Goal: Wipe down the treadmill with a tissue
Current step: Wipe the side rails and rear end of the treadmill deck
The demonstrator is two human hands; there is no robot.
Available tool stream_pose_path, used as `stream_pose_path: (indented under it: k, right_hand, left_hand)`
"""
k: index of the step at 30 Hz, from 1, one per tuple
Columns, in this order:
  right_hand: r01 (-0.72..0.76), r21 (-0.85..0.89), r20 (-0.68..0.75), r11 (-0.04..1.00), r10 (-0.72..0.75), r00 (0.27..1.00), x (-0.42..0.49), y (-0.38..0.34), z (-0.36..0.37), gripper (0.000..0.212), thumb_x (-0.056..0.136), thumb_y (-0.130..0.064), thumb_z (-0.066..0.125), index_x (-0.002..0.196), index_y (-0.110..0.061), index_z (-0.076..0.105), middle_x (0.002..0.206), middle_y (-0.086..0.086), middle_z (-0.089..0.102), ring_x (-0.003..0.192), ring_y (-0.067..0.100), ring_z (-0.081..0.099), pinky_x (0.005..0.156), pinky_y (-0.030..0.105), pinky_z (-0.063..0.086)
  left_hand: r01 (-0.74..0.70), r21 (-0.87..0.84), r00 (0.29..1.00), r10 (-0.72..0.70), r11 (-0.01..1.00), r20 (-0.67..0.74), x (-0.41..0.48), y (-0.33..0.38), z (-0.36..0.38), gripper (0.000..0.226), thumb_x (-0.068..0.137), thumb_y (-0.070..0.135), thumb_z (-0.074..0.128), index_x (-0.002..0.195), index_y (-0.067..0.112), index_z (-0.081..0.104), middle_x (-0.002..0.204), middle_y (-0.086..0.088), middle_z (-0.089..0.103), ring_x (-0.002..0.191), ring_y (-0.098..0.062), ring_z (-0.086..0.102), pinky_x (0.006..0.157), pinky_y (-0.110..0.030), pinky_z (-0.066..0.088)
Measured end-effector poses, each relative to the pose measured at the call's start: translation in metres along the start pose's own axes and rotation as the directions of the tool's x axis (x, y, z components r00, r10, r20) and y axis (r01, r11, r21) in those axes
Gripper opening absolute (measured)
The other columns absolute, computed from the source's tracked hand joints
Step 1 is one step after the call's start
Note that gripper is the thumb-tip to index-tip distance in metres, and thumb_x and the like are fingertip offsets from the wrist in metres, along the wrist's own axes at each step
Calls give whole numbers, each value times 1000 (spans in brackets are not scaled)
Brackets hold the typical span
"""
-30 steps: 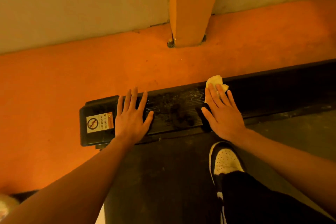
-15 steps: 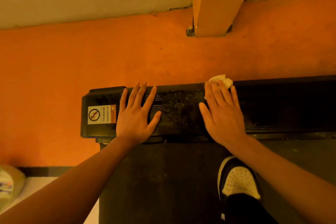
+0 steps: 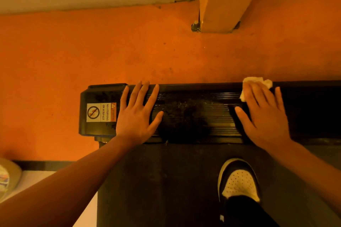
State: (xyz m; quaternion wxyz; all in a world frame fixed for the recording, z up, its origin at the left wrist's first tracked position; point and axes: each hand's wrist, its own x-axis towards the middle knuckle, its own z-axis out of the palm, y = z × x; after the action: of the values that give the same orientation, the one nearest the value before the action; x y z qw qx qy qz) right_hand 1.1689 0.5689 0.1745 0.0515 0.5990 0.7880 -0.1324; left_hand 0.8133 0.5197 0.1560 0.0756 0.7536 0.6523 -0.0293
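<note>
Treadmill side rail [image 3: 193, 116] is running left to right across mid-frame. Right hand [image 3: 263, 116], fingers flat, is pressing the tissue [image 3: 258, 81] onto the rail at centre right. Left hand [image 3: 136, 114] is resting flat at centre left, holding nothing. Dusty patch [image 3: 186, 114] is lying between them, leftward of the tissue along the rail.

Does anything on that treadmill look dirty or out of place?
Yes. A grimy patch dulls the ribbed side rail between the left hand and the right hand, which presses the tissue flat.

Ribbed glossy rail [image 3: 193, 114] (dusty), crumpled tissue [image 3: 258, 80]
</note>
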Motion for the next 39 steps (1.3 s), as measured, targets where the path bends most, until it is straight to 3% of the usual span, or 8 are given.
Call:
stream_pose_path:
  k: [3,10,13,18,27,30,35,39]
  right_hand:
    - [-21,42,6,999,21,1000,7,-27,-3,81,105,-63,14,158,-5,36,161,17,41,152,36,31,128,56,9]
    - [323,110,63,940,-331,942,49,-165,14,76,106,-57,5,164,-12,25,167,10,33,156,28,24,129,53,9]
    - [317,82,81,945,-324,943,38,-125,8,75,107,-57,5,164,-11,26,166,8,35,155,26,28,129,50,10]
    - [107,4,79,994,-107,991,16,-33,1,74,108,-55,8,162,-9,29,164,10,38,153,29,31,128,51,14]
    - [334,86,52,939,-339,939,57,-162,17,72,107,-51,10,161,-8,31,161,11,42,150,30,35,127,55,15]
    - [354,65,45,933,-357,933,50,-117,10,69,109,-51,13,160,-9,35,158,9,47,147,28,39,128,52,15]
    - [99,-7,77,995,-98,992,17,-3,-1,78,106,-59,11,159,-7,34,159,14,42,150,33,34,128,52,12]
    - [122,-11,97,993,-120,988,18,-42,-6,97,98,-74,11,159,-1,30,162,22,37,153,40,27,127,59,11]
  left_hand:
    - [3,-18,1000,-3,1000,-2,0,1,-1,73,105,60,25,166,22,14,171,-12,19,160,-28,7,127,-59,10]
    - [7,-19,999,-6,1000,45,0,1,-2,73,105,63,17,166,23,16,171,-12,20,160,-27,6,127,-59,10]
    - [13,-6,999,-13,1000,43,-1,1,-2,73,104,62,22,166,23,14,171,-11,21,160,-28,8,126,-59,11]
    - [10,3,1000,-10,1000,17,0,1,-1,73,105,60,26,167,23,12,170,-12,23,160,-30,11,126,-59,11]
    - [14,12,999,-14,1000,37,0,1,-1,73,104,60,27,166,23,17,169,-13,25,159,-31,14,125,-61,12]
    - [10,13,999,-10,1000,35,0,2,-3,73,104,58,28,166,21,19,168,-13,26,159,-31,15,125,-61,12]
    - [10,18,1000,-10,1000,22,0,2,-2,73,104,58,30,166,21,19,168,-13,27,158,-32,17,125,-61,12]
    - [13,9,1000,-13,1000,13,0,2,-3,73,104,58,29,166,21,20,167,-13,28,157,-32,19,125,-62,13]
